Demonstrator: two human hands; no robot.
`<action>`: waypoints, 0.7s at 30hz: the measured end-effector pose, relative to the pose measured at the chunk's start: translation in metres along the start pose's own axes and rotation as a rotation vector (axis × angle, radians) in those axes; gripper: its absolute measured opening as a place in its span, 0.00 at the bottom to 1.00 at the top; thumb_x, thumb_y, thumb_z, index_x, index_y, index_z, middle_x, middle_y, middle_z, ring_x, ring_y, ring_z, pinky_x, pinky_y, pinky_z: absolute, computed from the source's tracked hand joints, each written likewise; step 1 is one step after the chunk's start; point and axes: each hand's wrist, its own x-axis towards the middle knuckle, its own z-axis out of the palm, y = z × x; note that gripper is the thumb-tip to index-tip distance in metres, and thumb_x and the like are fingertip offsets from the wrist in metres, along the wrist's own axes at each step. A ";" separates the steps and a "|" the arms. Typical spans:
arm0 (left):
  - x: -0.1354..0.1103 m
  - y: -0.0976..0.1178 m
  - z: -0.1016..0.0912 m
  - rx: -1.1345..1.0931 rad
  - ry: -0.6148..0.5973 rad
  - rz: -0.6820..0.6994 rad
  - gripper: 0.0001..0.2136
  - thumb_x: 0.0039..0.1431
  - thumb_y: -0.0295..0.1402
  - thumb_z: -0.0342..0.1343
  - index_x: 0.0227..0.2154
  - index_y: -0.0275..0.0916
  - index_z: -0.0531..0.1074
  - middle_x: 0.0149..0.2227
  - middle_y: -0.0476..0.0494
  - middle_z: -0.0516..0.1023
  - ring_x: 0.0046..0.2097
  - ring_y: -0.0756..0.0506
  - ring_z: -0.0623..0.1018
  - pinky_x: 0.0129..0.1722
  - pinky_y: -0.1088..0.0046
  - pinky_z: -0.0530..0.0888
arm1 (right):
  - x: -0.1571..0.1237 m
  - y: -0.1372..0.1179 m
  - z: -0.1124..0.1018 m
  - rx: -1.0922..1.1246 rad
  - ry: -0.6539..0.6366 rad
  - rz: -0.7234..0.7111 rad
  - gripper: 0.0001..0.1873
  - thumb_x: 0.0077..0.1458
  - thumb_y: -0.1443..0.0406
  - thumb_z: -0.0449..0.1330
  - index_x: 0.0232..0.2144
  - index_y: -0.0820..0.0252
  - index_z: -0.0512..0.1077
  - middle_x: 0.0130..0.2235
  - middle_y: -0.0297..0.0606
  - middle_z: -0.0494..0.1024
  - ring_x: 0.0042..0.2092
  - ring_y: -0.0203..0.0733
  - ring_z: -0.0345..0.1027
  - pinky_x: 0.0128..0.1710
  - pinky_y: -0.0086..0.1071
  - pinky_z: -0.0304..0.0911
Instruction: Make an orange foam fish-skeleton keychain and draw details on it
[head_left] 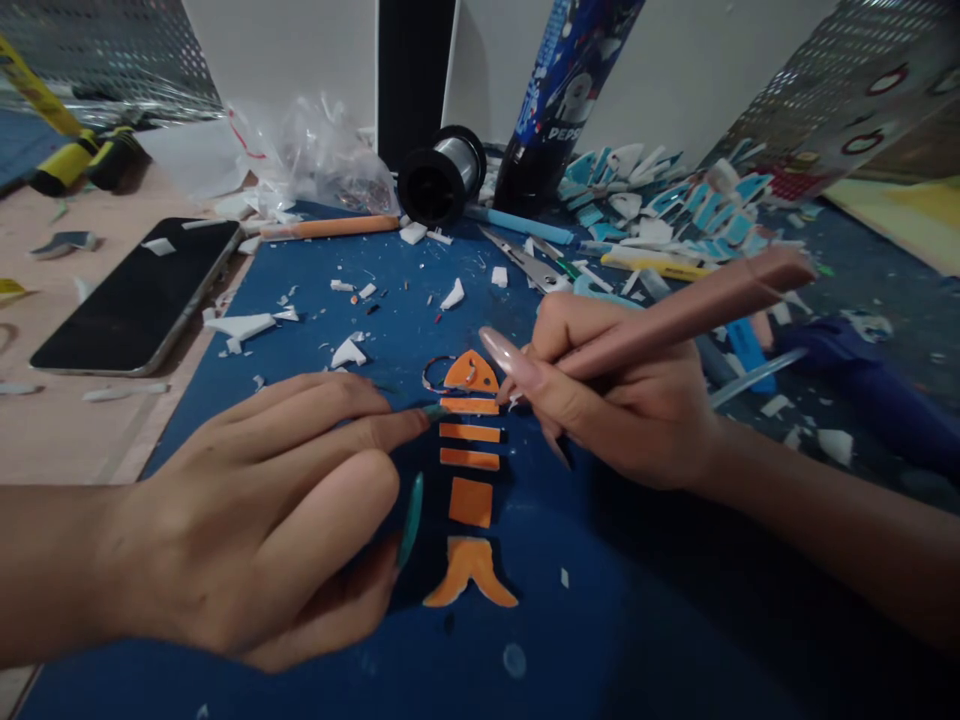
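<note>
On the blue mat, orange flat pieces are laid in a fish shape: a head piece [466,371] with a small hole and a thin ring at its left, narrow strips, a square [471,502] and a forked tail [470,573]. My left hand [292,510] rests beside them, index fingertip on the left end of the top strip [472,406], thumb apart and nothing gripped. Over on the right, my right hand [615,400] is closed round a pinkish-brown marker pen [697,308]. The pen's tip is hidden by my fingers, near the right end of that strip.
A phone [142,295] lies at left. Behind stand a black-flanged spool [442,175] and a Pepsi bottle [566,105]. Scissors [529,262], an orange pen [330,228] and a heap of blue-white scraps [667,205] lie at the back. White offcuts [350,350] litter the mat [555,640].
</note>
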 end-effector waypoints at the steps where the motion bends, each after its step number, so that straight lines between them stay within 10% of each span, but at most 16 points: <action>1: 0.000 0.000 0.000 -0.003 0.000 0.004 0.04 0.49 0.25 0.51 0.22 0.35 0.65 0.33 0.31 0.79 0.36 0.37 0.77 0.32 0.60 0.77 | 0.000 0.000 0.000 -0.008 0.007 0.010 0.17 0.57 0.77 0.53 0.19 0.62 0.62 0.23 0.28 0.60 0.24 0.26 0.55 0.21 0.24 0.56; 14: -0.004 -0.001 0.003 0.072 0.131 0.119 0.05 0.48 0.32 0.49 0.21 0.38 0.63 0.38 0.34 0.81 0.35 0.36 0.79 0.31 0.57 0.77 | 0.010 -0.026 0.003 0.160 0.157 0.358 0.11 0.55 0.70 0.60 0.23 0.62 0.63 0.22 0.25 0.66 0.12 0.18 0.55 0.06 0.17 0.47; 21: 0.001 -0.001 0.000 0.042 0.105 0.125 0.04 0.47 0.32 0.51 0.22 0.37 0.64 0.33 0.35 0.81 0.30 0.39 0.78 0.31 0.59 0.78 | -0.002 -0.029 0.023 0.006 0.294 0.268 0.10 0.59 0.67 0.57 0.25 0.60 0.66 0.27 0.31 0.68 0.18 0.24 0.61 0.13 0.22 0.59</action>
